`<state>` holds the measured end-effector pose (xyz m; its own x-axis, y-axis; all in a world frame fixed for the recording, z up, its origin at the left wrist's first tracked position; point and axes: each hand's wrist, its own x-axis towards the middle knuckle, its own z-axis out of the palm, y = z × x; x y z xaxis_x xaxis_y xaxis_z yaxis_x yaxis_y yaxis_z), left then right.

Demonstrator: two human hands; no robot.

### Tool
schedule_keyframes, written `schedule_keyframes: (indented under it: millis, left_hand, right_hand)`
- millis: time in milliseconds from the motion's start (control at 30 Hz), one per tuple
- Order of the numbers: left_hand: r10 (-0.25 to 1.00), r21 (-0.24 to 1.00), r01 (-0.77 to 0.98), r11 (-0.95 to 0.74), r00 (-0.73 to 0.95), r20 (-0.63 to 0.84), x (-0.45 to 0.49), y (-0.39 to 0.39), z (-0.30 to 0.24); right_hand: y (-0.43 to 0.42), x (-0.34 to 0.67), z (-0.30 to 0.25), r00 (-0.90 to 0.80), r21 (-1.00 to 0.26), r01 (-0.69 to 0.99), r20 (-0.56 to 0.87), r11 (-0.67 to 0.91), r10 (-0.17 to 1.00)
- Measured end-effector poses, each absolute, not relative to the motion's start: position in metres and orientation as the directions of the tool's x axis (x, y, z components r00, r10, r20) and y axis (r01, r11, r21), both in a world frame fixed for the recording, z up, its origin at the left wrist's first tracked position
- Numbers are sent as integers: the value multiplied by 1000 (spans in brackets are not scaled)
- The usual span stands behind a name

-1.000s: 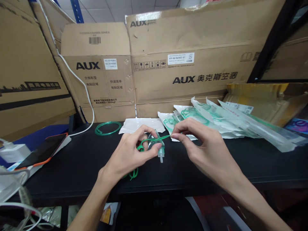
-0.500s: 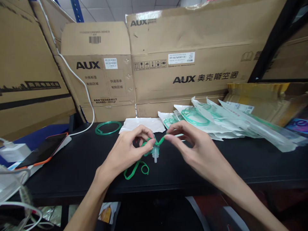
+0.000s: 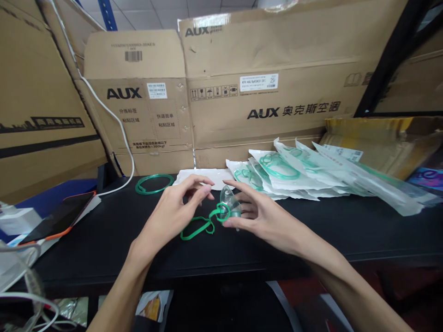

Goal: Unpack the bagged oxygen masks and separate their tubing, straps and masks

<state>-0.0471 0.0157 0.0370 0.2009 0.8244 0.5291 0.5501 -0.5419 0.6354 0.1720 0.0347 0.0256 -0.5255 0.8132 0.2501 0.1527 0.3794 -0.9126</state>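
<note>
A clear oxygen mask (image 3: 227,197) with a green strap (image 3: 194,236) is just above or on the black table, in front of me. My right hand (image 3: 254,205) curves around the mask's right side, thumb at its lower edge and index finger near its top. The strap loops across the front of the mask and trails left onto the table. My left hand (image 3: 183,200) hovers to the left of the mask with loosely bent fingers, and nothing shows in it. A coil of green tubing (image 3: 154,190) lies behind my left hand.
White paper (image 3: 200,173) lies behind my hands. Packaged masks with tubing (image 3: 277,168) are piled at the right rear. Cardboard (image 3: 221,115) walls the back. A phone (image 3: 58,219) and white charger (image 3: 20,223) lie left, below a white cable (image 3: 129,152).
My left hand has let go of the green strap and drawn slightly left. My right hand has moved from the strap to the mask, which is turned and tilted up.
</note>
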Motion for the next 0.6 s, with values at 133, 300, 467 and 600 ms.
schedule_keyframes:
  millis: [133,300,467,600]
  left_hand:
    - [877,550,686,-476,324,354,-59,20,33]
    - [894,521,731,-440,412,177,-65,22,28]
    - [886,497,745,-445,447,123,-67,24,26]
    - [877,511,729,-455,465,119,-67,26,23]
  right_hand:
    - [37,178,29,-527,-917,167,228,363,819]
    - [38,180,30,-535,-905,204,216,373,816]
    - [36,181,34,-525,-896,234,209,376,825]
    - [35,182,34,-522,-893,235,217,384,825]
